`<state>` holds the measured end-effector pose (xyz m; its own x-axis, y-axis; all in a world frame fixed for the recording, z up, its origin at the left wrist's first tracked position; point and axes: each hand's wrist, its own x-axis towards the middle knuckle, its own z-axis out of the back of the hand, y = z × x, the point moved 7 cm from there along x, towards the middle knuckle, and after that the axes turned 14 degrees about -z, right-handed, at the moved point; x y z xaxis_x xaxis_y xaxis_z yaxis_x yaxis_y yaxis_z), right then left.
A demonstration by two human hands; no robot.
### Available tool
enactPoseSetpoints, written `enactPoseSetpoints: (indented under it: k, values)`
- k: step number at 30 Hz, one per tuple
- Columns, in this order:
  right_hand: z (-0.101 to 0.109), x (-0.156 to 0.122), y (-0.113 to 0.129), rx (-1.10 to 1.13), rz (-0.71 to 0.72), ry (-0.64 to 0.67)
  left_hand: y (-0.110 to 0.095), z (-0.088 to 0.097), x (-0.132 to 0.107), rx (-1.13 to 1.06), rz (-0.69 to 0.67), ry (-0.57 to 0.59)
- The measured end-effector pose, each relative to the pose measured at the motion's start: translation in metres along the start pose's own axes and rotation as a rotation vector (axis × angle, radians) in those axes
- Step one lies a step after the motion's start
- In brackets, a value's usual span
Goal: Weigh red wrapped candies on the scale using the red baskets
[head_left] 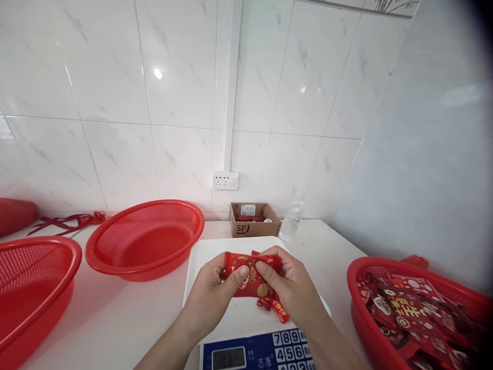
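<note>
Both my hands hold one small red packet printed with gold and white patterns, just above the white pan of a weighing scale. My left hand pinches its left end with thumb on top. My right hand grips the right end, fingers curled. Small red wrapped sweets show below the packet, by my right hand. The scale's blue keypad and display sit at the bottom edge.
An empty red mesh basket stands left of the scale, another at far left. A red basket full of red packets is at right. A cardboard box, a water bottle and red ribbons lie by the tiled wall.
</note>
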<state>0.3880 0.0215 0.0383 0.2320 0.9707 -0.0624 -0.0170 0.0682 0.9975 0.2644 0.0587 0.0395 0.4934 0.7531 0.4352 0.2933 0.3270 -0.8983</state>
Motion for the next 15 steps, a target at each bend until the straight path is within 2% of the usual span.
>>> enactPoseSetpoints:
  k: [8, 15]
  values:
    - [0.0001, -0.0003, 0.0022, -0.015, 0.043, -0.022, -0.0025, -0.0005, 0.0021, -0.016, -0.015, 0.012]
    - [-0.0070, -0.0008, -0.0042, 0.021, -0.113, 0.073, -0.0035, 0.0043, -0.0001, 0.057, -0.064, -0.017]
